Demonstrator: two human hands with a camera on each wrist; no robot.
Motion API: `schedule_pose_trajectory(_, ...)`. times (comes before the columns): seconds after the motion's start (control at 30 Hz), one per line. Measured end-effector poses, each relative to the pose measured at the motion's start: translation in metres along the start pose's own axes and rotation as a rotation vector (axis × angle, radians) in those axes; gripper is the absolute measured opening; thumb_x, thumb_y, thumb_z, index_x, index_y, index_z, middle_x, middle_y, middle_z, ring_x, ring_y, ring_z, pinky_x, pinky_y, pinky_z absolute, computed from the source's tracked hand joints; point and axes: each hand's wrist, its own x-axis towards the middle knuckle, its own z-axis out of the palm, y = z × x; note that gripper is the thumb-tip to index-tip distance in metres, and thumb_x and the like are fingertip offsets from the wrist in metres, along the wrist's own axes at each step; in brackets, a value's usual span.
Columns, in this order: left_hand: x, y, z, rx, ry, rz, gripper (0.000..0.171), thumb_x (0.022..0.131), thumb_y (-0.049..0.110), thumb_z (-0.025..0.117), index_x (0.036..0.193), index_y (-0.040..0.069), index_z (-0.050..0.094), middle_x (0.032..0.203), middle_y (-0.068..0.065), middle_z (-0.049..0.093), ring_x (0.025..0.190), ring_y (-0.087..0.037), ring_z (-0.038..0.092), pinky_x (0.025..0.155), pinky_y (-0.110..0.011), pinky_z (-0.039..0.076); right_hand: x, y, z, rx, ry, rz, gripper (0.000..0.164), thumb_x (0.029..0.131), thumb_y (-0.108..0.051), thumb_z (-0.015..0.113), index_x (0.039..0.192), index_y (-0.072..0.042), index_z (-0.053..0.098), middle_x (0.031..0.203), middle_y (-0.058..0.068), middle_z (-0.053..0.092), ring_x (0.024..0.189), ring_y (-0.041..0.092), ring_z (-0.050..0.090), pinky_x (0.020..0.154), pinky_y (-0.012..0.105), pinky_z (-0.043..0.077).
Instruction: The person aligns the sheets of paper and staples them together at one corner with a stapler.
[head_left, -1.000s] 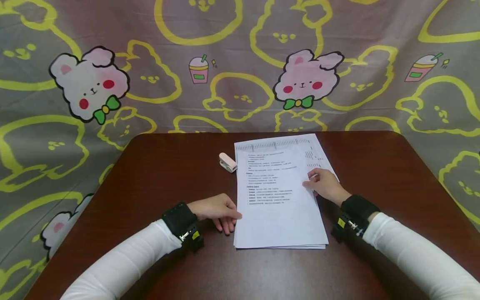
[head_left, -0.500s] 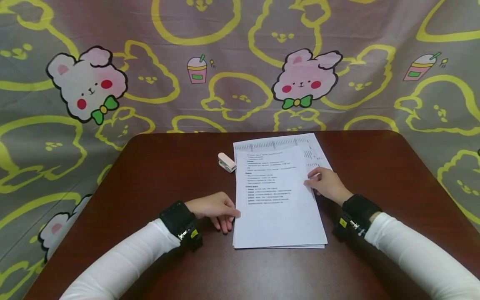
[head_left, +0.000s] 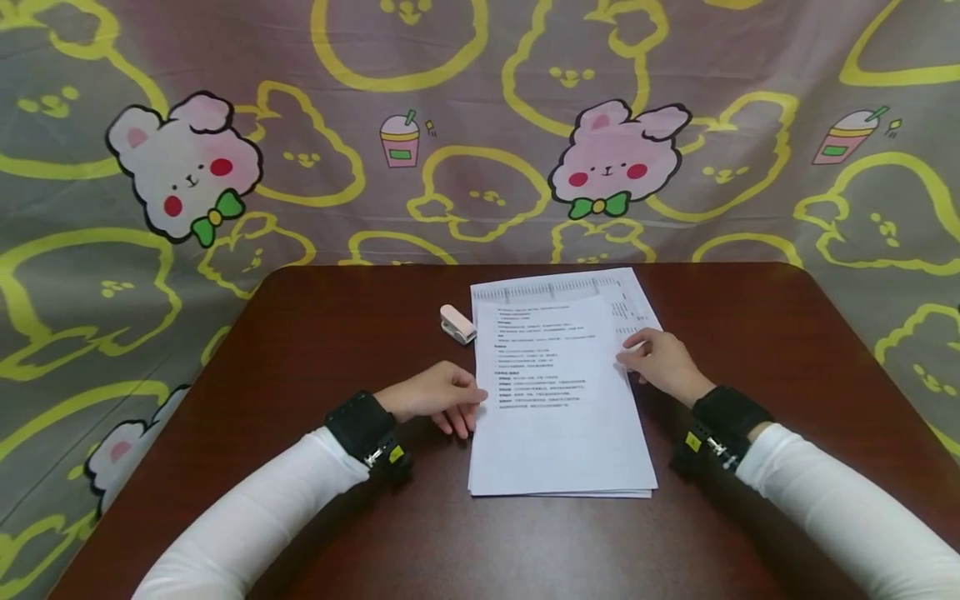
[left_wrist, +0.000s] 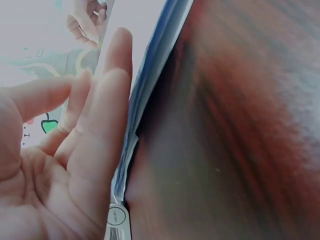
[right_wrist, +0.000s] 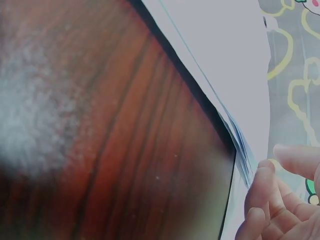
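A stack of printed paper sheets (head_left: 558, 442) lies on the table, its upper sheets askew over those beneath. My left hand (head_left: 438, 393) is at the stack's left edge, fingertips right at the paper. In the left wrist view its long fingers (left_wrist: 100, 110) stretch nearly straight along the sheet edges. Opposite, my right hand (head_left: 663, 362) touches the right edge a little farther up. The right wrist view shows its bent fingers (right_wrist: 260, 192) against the layered edges, thumb (right_wrist: 300, 157) spread apart from them. Beside the stack's upper left edge lies a pale pink and white stapler (head_left: 457, 323).
The dark brown wooden table (head_left: 337, 325) carries the stack near its middle. Behind it hangs a cartoon-patterned cloth (head_left: 480, 125). A black camera band (head_left: 363, 429) sits on the left wrist, another band (head_left: 727, 421) on the right.
My left hand has slid up along the left edge of the stack, away from me. My right hand has shifted slightly outward and up along the right edge. The stack stays nearly in place.
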Motion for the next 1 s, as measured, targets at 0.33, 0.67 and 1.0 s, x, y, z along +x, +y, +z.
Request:
schedule_pose_trajectory(0.33, 0.01, 0.014, 0.001, -0.014, 0.087, 0.079, 0.025, 0.1, 0.019, 0.055, 0.103, -0.005, 0.062, 0.082, -0.012, 0.07, 0.066, -0.023, 0.069, 0.06, -0.031, 0.055, 0.003, 0.003, -0.008, -0.025, 0.09, -0.026, 0.033, 0.094, -0.022, 0.065, 0.115, 0.003, 0.058, 0.108, 0.021, 0.059, 0.089, 0.034, 0.058, 0.075, 0.035, 0.052)
schedule_pose_trajectory(0.67, 0.028, 0.028, 0.001, -0.006, 0.161, 0.136, 0.025, 0.099, 0.017, 0.055, 0.11, -0.005, 0.062, 0.085, -0.011, 0.071, 0.067, -0.024, 0.069, 0.059, -0.03, 0.053, 0.013, 0.013, -0.025, 0.021, 0.115, 0.038, 0.04, 0.096, -0.025, 0.061, 0.123, 0.004, 0.053, 0.122, 0.025, 0.053, 0.101, 0.039, 0.051, 0.093, 0.048, 0.047)
schedule_pose_trajectory(1.0, 0.055, 0.038, 0.003, 0.027, 0.185, 0.138, 0.023, 0.099, 0.017, 0.056, 0.108, -0.004, 0.061, 0.085, -0.01, 0.071, 0.067, -0.023, 0.069, 0.056, -0.027, 0.05, 0.021, 0.02, -0.035, 0.034, 0.135, 0.132, 0.047, 0.097, -0.025, 0.06, 0.13, 0.006, 0.046, 0.129, 0.029, 0.047, 0.109, 0.043, 0.047, 0.097, 0.052, 0.043)
